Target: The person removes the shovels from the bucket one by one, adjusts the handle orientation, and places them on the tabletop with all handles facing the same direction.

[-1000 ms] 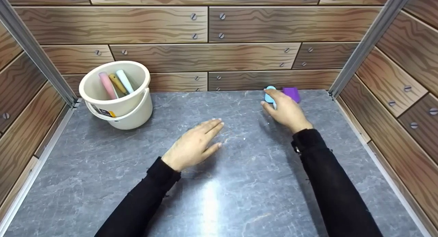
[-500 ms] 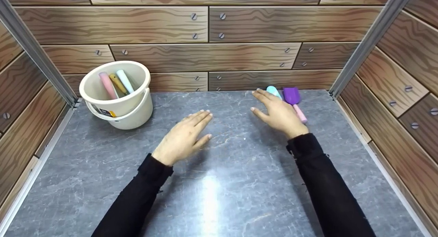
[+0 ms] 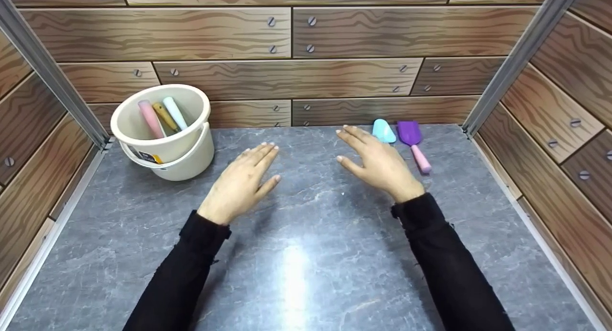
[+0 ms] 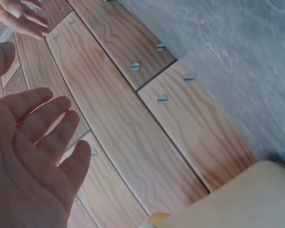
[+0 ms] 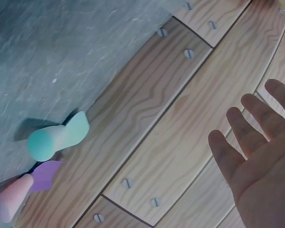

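My left hand [image 3: 241, 182] is held over the middle of the grey tabletop, fingers extended and holding nothing. In the left wrist view its palm and loosely bent fingers [image 4: 69, 126] show with nothing in them. My right hand [image 3: 380, 166] is likewise empty, its fingers straight, nearest to a light blue tool with a small flat blade [image 3: 383, 131]. The hand covers that tool's handle in the head view; the right wrist view shows the handle [image 5: 42, 142]. Right of it lies a small purple shovel [image 3: 409, 132] with a pink handle [image 3: 420, 159].
A cream bucket [image 3: 191, 151] stands at the back left, its carrying handle hanging down in front. Pink, olive-brown and light blue handles [image 3: 175, 113] stick up inside it. Wood-patterned walls [image 3: 354, 77] bound the tabletop [image 3: 311, 216] at the back and both sides.
My right hand has drawn left and toward me, off the light blue tool, uncovering its blade and the purple shovel's pink handle. My left hand has shifted left and slightly farther back.
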A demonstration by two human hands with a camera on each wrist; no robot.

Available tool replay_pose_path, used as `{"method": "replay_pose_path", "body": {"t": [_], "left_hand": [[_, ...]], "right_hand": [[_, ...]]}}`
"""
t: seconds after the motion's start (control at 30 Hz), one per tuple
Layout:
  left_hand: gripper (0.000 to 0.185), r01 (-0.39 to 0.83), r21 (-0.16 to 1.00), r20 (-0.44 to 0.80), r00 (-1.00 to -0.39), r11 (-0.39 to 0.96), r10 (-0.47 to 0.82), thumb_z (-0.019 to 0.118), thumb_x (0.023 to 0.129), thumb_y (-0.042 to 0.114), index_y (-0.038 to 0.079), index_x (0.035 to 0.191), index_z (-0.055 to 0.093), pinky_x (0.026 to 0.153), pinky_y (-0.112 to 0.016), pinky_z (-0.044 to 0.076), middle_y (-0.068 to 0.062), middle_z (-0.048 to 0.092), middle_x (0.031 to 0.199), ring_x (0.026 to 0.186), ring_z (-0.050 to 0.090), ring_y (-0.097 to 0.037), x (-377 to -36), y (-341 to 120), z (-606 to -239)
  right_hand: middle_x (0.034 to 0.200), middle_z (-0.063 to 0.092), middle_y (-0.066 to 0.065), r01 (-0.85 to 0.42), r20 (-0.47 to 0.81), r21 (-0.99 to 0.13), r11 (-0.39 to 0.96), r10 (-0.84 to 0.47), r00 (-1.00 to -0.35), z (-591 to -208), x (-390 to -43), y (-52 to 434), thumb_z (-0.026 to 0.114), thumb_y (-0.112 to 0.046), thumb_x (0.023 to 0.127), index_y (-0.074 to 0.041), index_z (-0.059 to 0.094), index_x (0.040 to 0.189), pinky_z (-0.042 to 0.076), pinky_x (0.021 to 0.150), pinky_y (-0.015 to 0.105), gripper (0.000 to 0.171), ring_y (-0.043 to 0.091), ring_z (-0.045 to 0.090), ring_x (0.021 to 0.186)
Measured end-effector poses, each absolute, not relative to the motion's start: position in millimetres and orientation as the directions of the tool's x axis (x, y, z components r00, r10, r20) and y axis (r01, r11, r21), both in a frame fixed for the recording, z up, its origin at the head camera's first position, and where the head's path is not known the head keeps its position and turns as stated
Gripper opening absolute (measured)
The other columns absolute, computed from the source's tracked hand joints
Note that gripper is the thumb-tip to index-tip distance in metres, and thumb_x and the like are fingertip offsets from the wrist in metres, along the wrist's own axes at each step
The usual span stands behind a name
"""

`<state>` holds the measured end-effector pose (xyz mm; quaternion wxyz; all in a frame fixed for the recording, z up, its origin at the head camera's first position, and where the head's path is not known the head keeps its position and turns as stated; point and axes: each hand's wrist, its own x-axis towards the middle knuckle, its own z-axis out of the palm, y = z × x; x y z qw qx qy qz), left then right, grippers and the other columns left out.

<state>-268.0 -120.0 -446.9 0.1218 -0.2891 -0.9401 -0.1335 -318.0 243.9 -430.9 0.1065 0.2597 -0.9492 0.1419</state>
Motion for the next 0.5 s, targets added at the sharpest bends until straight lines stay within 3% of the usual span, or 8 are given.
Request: {"method": "replay_pose_path", "body": {"t": [0.5], "left_hand": [[0.073, 0.506, 0.178, 0.3, -0.845, 0.844, 0.443, 0.061, 0.122, 0.042, -0.001, 0.179, 0.044, 0.147, -0.064, 0.036, -0.024, 0.048, 0.185, 0.174, 0.046, -0.045, -277.2, -139.4, -437.9]], "right_hand": [[0.185, 0.051, 0.016, -0.591, 0.295, -0.158, 0.791, -0.534, -0.793, -431.6, -301.8, 228.6, 0.069, -0.053, 0.117, -0.016, 0.052, 0.178, 0.045, 0.142, 0.064, 0.074, 0.043, 0.05, 0.172]]}}
